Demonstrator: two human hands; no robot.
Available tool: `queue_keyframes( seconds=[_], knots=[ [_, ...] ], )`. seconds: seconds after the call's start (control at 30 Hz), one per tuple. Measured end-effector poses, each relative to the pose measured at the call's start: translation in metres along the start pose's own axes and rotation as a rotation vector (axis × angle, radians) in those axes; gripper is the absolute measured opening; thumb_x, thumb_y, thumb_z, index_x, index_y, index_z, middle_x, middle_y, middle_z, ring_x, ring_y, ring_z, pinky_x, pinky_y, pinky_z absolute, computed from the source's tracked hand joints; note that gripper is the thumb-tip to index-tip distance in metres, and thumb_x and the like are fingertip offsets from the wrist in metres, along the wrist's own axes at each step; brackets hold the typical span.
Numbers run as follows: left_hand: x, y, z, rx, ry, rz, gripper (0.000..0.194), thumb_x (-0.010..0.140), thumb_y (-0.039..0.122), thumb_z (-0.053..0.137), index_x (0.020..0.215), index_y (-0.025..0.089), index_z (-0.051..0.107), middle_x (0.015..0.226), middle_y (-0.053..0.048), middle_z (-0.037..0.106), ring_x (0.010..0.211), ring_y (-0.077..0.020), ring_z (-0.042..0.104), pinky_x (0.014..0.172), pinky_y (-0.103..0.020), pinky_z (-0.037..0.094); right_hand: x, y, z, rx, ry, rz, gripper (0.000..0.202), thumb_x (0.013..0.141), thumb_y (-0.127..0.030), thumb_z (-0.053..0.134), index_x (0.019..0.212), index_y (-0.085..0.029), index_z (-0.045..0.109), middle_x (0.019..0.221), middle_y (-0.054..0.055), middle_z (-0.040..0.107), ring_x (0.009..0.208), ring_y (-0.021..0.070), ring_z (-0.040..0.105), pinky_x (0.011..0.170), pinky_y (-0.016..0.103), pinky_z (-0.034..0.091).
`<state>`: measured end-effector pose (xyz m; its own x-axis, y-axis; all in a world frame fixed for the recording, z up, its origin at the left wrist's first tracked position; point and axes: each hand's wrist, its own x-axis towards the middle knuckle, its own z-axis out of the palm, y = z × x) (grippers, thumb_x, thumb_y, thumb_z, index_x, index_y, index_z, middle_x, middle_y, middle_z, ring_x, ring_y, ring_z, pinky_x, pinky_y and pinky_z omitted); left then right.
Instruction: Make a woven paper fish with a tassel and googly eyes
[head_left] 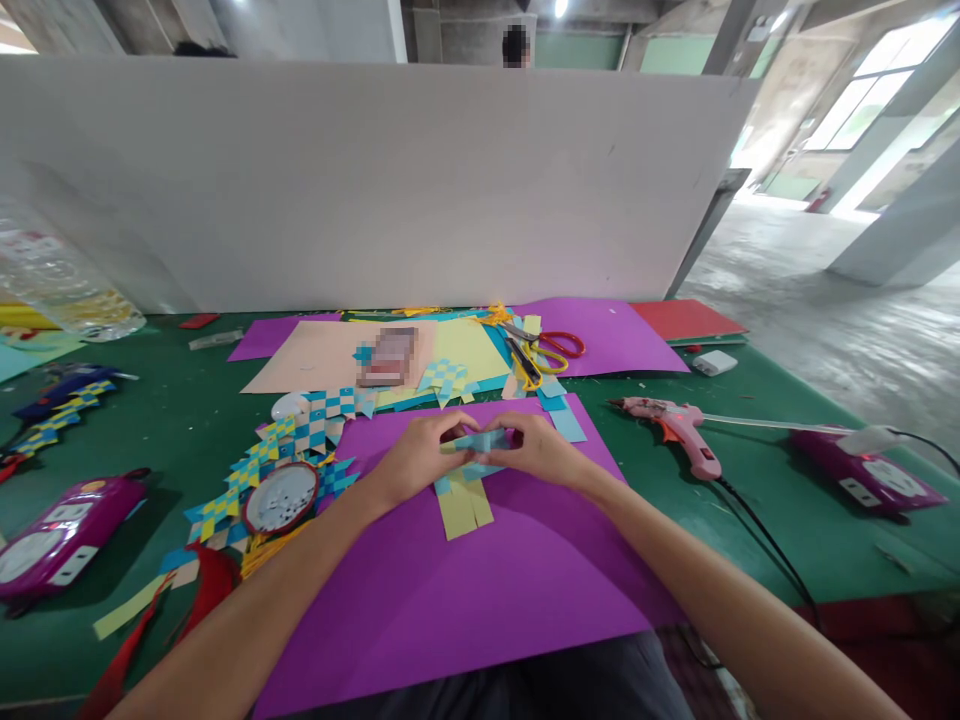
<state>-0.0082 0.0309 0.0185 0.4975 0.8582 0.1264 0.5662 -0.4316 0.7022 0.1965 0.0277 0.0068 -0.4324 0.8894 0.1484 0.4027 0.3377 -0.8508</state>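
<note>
Above a large purple sheet (450, 620), my left hand (424, 450) and my right hand (536, 447) face each other with fingertips close together. Between them they pinch a small light-blue paper strip piece (484, 440). My left fingers are closed on its left end, my right fingers on its right end. Yellow paper strips (463, 505) hang or lie just below the fingers, over the purple sheet; whether they are joined to the blue piece cannot be told. Woven blue and yellow paper pieces (259, 460) lie left of my left hand.
A pink glue gun (679, 425) with a cable lies right. Scissors (559, 350) rest behind my hands. A round dish (281, 497), purple power boxes (71, 530) (870, 470) and a plastic bottle (67, 280) stand around. A white partition (360, 180) closes the back.
</note>
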Motion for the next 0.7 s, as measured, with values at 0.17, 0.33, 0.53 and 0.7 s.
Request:
queue_keyframes(
  seconds=[0.17, 0.33, 0.53, 0.7],
  knots=[
    [0.000, -0.001, 0.000, 0.020, 0.080, 0.063, 0.028, 0.081, 0.044, 0.067, 0.097, 0.021, 0.065, 0.085, 0.001, 0.069, 0.076, -0.0153, 0.063, 0.068, -0.023, 0.047, 0.001, 0.002, -0.003, 0.041, 0.035, -0.013, 0.031, 0.072, -0.045, 0.072, 0.084, -0.017, 0.066, 0.070, -0.002, 0.056, 0.062, 0.0099, 0.044, 0.055, 0.023, 0.033],
    [0.000, 0.001, 0.001, -0.001, 0.092, 0.085, 0.026, 0.081, 0.043, 0.068, 0.096, 0.022, 0.064, 0.084, 0.002, 0.070, 0.077, -0.0155, 0.065, 0.069, -0.023, 0.049, 0.002, 0.007, -0.001, 0.042, 0.117, 0.001, 0.023, 0.077, -0.039, 0.066, 0.071, -0.018, 0.060, 0.061, -0.004, 0.045, 0.057, 0.0091, 0.037, 0.052, 0.024, 0.027],
    [-0.003, 0.002, 0.002, -0.043, 0.198, 0.090, 0.029, 0.082, 0.042, 0.068, 0.103, 0.023, 0.063, 0.092, 0.001, 0.071, 0.086, -0.0169, 0.067, 0.075, -0.024, 0.049, 0.005, 0.009, -0.003, 0.089, 0.202, 0.006, 0.034, 0.077, -0.044, 0.063, 0.061, -0.020, 0.046, 0.057, -0.007, 0.033, 0.054, 0.0085, 0.029, 0.050, 0.025, 0.023],
    [-0.003, 0.003, 0.001, 0.009, 0.282, 0.089, 0.027, 0.082, 0.041, 0.069, 0.101, 0.022, 0.064, 0.089, 0.001, 0.072, 0.081, -0.0164, 0.067, 0.070, -0.024, 0.049, 0.004, 0.004, -0.006, 0.138, 0.192, 0.014, 0.035, 0.076, -0.047, 0.063, 0.061, -0.020, 0.046, 0.055, -0.007, 0.030, 0.052, 0.0080, 0.027, 0.048, 0.024, 0.023]
  ],
)
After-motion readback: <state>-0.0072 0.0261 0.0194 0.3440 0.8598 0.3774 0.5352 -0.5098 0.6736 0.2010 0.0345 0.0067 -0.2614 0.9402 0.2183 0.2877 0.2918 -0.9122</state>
